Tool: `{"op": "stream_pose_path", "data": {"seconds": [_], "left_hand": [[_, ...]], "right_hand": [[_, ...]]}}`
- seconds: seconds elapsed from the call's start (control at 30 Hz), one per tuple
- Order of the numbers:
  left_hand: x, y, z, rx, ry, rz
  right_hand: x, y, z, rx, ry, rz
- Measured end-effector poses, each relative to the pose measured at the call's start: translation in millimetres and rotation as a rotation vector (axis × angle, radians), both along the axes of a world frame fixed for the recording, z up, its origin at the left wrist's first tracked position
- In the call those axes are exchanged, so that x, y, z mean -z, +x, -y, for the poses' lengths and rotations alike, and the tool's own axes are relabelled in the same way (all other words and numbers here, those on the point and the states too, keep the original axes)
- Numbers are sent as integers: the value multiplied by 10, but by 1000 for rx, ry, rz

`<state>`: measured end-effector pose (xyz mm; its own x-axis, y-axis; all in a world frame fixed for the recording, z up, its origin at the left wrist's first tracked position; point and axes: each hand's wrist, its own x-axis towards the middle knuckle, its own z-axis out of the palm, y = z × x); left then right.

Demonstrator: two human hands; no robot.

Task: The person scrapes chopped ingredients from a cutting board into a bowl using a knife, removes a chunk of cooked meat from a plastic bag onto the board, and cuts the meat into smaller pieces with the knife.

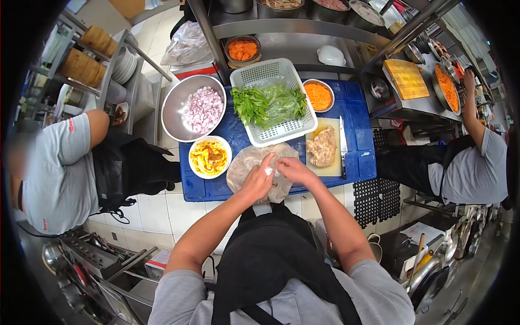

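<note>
At the front edge of the blue table, my left hand and my right hand are over a clear plastic bag. Both hands have closed fingers pinching the bag's plastic. Left of the bag is a white bowl with yellow and brown food. Behind it stands a white plastic basket with green leaves, some under clear plastic. To the right, cooked meat lies on a cutting board, with a knife along its right side.
A steel bowl of chopped onion and a bowl of orange shreds flank the basket on the blue table. One person stands at the left, another at the right. A steel shelf runs behind.
</note>
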<state>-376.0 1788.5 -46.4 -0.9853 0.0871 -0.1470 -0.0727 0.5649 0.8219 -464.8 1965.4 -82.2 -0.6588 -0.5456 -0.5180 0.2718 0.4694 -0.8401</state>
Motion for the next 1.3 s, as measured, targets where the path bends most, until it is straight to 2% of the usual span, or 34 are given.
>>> {"op": "stream_pose_path", "data": {"seconds": [0.07,0.2,0.3,0.33,0.4,0.43,0.53,0.63,0.7,0.73,0.77,0.87,0.9,0.97,1.0,1.03,1.13,1.17,1.3], "left_hand": [[-32,-11,-2,17,-23,-31],[-99,11,53,61,-33,-11],[-4,119,86,26,-46,-71],[71,140,115,-8,-55,-114],[276,169,166,-184,313,123],[347,199,210,-272,502,241],[522,232,338,-244,472,233],[520,105,381,-362,680,511],[523,36,394,-418,851,609],[526,-17,388,-436,947,637],[542,-39,423,-364,1015,710],[441,44,287,-263,655,622],[579,106,215,-263,594,454],[441,171,174,-70,141,-59],[323,212,139,35,-79,-312],[220,198,106,101,-210,-425],[219,123,165,248,-390,-523],[246,83,207,232,-427,-625],[293,84,301,339,-483,-707]], "right_hand": [[-39,-137,12,-226,71,166],[-23,-237,47,-353,35,291],[53,-229,144,-417,57,144],[-66,-201,203,-419,147,-53],[-474,-104,335,-417,316,-451],[-458,-82,400,-452,338,-716],[-469,-96,555,-520,383,-853],[-806,139,636,-234,295,-347],[-630,508,522,-141,281,-363],[-386,756,460,-13,216,-439],[-248,887,397,-102,299,-480],[-204,622,299,-266,394,-367],[-191,442,289,-194,389,-454],[-23,116,372,57,21,-647],[33,-76,431,-69,-64,-476],[80,-273,494,-189,-151,-311],[253,-488,661,-539,79,174],[257,-502,667,-554,73,196],[191,-571,700,-722,102,212]]}}
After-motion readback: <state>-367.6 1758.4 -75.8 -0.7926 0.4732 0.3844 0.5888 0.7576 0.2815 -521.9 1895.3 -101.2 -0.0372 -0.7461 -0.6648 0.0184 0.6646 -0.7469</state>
